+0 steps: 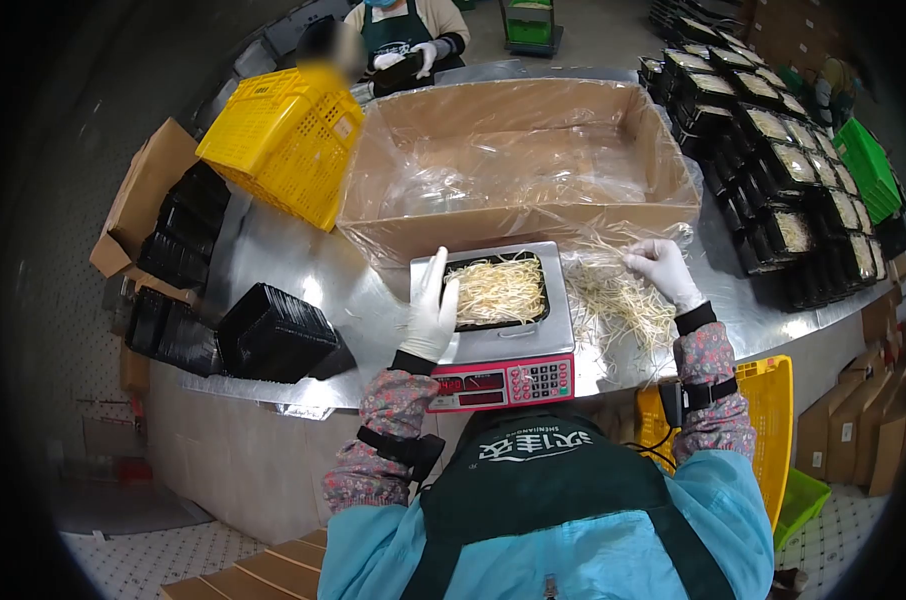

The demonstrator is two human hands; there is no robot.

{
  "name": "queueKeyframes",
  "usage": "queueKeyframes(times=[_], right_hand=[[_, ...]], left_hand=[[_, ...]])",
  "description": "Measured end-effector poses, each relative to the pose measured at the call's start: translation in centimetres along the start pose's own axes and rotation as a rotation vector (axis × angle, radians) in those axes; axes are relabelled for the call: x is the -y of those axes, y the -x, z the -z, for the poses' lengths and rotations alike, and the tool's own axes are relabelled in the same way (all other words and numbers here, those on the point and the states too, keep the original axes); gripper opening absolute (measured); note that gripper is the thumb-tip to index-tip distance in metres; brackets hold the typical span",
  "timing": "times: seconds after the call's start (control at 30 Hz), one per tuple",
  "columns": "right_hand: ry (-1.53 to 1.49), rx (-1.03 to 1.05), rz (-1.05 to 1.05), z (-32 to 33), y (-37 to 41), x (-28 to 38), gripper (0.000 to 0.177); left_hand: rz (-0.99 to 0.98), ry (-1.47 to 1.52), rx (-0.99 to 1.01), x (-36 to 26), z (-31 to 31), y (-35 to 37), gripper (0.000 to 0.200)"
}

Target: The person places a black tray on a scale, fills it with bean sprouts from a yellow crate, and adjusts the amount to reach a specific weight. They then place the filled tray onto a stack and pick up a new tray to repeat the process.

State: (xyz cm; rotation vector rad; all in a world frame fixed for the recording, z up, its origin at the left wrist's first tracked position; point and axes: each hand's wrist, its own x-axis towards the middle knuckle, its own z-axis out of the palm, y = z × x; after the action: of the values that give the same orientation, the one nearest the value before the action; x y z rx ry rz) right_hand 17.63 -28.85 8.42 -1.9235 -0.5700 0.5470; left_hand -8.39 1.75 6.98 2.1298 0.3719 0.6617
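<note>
A black tray of bean sprouts (497, 290) sits on the metal plate of a red electronic scale (503, 384). My left hand (432, 312), in a white glove, lies along the tray's left side with its fingers stretched out and the thumb apart. To the right of the scale, a loose pile of bean sprouts (628, 310) is spread on the metal table (373, 310). Over the back of this pile, my gloved right hand (667, 272) pinches thin sprouts between thumb and fingers, close to the carton's front wall.
A large carton lined with clear plastic (513, 222) stands behind the scale. A yellow crate (283, 140) leans at its left. Stacked black trays (278, 335) are on the left; filled trays (788, 165) pile up at right. A co-worker (408, 40) stands across the table.
</note>
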Motion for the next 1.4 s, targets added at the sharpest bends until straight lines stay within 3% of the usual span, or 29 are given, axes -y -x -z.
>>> queueKeyframes(times=[0.03,0.13,0.2,0.3,0.43,0.5,0.6,0.7,0.83,0.9,0.97,1.03,1.07,1.17,1.27,1.4], right_hand=[[-0.054,0.004,-0.064,0.1,-0.1,-2.8,0.017],[0.772,-0.021,0.167,0.2,1.1,-9.9,0.019],[0.665,-0.057,0.140,1.0,1.2,-12.5,0.021],[0.581,-0.091,0.038,2.8,0.9,-11.3,0.018],[0.498,-0.093,0.183,1.9,-0.2,-5.7,0.016],[0.414,-0.061,0.146,1.3,-1.4,-3.6,0.015],[0.264,-0.073,0.255,-0.4,-2.1,-0.2,0.016],[-0.036,-0.025,0.184,-1.7,-1.4,4.9,0.019],[-0.248,0.090,0.414,-5.4,-2.5,8.6,0.020],[-0.337,0.214,0.364,-8.8,-2.1,10.4,0.019],[-0.246,0.295,0.488,-13.2,-3.0,8.4,0.020],[0.309,0.326,0.651,-15.4,-3.3,6.9,0.021],[0.349,0.332,0.620,-16.3,-3.3,6.2,0.023],[0.441,0.318,0.627,-16.4,-3.2,5.8,0.026],[0.537,0.283,0.609,-15.1,-3.5,4.5,0.024],[0.275,0.159,0.497,-9.8,-2.9,4.2,0.016]], left_hand=[[0.057,0.103,-0.041,-0.5,1.0,0.1,0.053],[0.050,0.030,-0.131,1.7,4.0,0.6,0.053],[0.047,0.002,-0.170,3.3,6.4,0.6,0.053],[0.228,-0.039,-0.112,3.2,8.0,1.8,0.054],[0.070,-0.113,-0.004,3.1,5.4,2.2,0.059],[-0.001,-0.148,0.052,2.9,4.0,2.7,0.065],[-0.054,-0.223,0.171,1.6,3.5,2.9,0.074],[0.001,-0.227,0.208,0.8,4.3,3.1,0.087],[0.171,0.070,0.055,2.4,4.3,3.0,0.098],[0.113,0.181,0.001,2.1,3.5,2.1,0.096],[0.026,0.265,-0.026,2.4,2.1,1.6,0.095],[-0.048,0.080,-0.022,-0.4,0.9,1.1,0.093],[-0.244,-0.288,0.088,0.3,0.0,0.3,0.086],[-0.290,-0.607,0.301,1.4,-2.2,0.1,0.058],[-0.374,-0.598,0.225,2.4,-2.7,0.4,0.051],[-0.377,-0.613,0.250,2.4,-2.6,0.3,0.053]])
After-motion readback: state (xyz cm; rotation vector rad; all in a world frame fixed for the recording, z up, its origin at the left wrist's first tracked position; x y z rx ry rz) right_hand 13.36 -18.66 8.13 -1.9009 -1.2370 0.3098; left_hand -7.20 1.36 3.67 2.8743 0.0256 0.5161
